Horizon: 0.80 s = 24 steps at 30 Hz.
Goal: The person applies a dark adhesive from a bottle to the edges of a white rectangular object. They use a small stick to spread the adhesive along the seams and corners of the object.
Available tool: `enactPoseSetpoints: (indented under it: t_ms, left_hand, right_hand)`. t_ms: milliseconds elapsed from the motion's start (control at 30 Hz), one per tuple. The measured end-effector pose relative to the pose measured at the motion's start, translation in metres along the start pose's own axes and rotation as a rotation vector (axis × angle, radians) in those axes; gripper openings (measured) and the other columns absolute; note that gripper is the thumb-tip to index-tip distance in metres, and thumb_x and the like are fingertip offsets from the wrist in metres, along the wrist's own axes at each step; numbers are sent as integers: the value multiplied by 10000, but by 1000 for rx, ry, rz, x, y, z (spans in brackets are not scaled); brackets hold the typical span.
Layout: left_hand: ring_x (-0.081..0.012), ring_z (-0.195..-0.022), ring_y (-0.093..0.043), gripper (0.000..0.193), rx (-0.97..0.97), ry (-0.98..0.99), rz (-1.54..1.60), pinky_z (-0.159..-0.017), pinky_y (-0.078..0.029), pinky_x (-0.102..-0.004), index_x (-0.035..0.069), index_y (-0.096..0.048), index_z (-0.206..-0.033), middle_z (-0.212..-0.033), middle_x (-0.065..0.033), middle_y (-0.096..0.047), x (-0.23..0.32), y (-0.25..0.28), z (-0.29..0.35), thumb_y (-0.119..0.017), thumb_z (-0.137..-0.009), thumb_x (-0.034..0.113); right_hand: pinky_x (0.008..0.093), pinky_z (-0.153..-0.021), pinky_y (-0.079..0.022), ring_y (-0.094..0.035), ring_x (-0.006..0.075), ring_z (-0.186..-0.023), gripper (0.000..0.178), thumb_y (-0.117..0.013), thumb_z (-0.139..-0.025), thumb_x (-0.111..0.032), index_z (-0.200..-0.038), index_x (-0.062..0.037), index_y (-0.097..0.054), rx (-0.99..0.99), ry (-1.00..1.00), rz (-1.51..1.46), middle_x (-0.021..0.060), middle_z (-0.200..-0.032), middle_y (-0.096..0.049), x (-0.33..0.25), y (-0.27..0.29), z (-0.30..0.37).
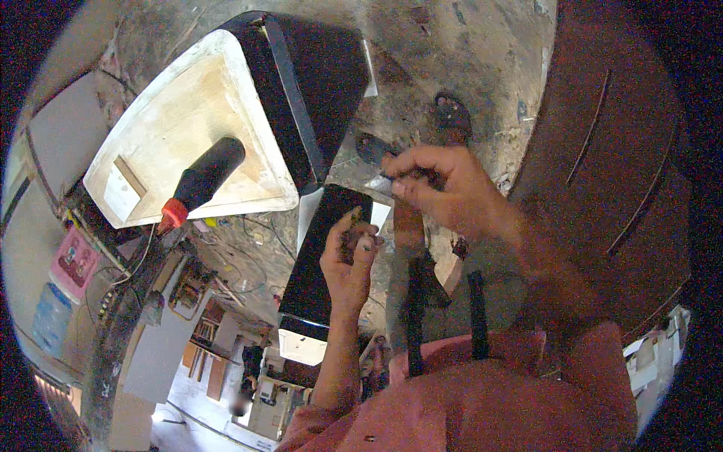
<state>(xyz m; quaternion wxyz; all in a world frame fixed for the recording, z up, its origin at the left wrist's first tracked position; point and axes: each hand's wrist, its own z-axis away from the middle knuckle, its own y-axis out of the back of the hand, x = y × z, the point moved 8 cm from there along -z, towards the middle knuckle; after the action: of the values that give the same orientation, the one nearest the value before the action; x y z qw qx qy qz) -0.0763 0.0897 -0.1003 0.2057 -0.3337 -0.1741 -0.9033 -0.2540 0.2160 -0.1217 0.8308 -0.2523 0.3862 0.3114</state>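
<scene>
My left hand (351, 260) is in front of a long black box (305, 271), its fingers curled in and thumb near the fingertips. Something small and dark may be between them, but I cannot make it out. Farther right and a little higher, my right hand (452, 184) is closed in a pinch, slightly blurred; whatever its fingertips hold is too small to name. Left of both hands stands a black cabinet (309, 83) with a pale, white-rimmed face (151, 105). On that face rests a black squeeze bottle (207, 177) with a red cap.
Feet in dark sandals (453, 113) show on the stained floor (482, 45) beyond my right hand. A large brown curved surface (602, 151) fills the right side. Cables, a pink container (74, 260) and a clear blue bottle (51, 316) are at the left.
</scene>
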Motion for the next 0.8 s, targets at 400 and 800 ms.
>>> enactPoseSetpoints:
  t_ms: [400, 800]
  left_hand:
    - [-117, -775, -596, 117, -54, -209, -294, -715, -486, -274, -12, -663, -911, -839, -59, -666, 57, -23, -1, -646, -926, 103]
    - [-162, -697, -558, 157, -35, -369, -169, -660, -471, -296, 41, -515, -833, -772, -88, -574, 95, 22, 2, -553, -949, 140]
  right_hand:
    - [344, -759, -530, -687, 211, -823, 227, -763, -806, -124, -1011, -47, -703, -92, 242, 167, 97, -913, -706, 16, -23, 55]
    - [422, -849, -481, -685, 290, -827, 151, -695, -847, -185, -936, -64, -683, -174, 281, -12, 106, -855, -692, 1, -101, 62]
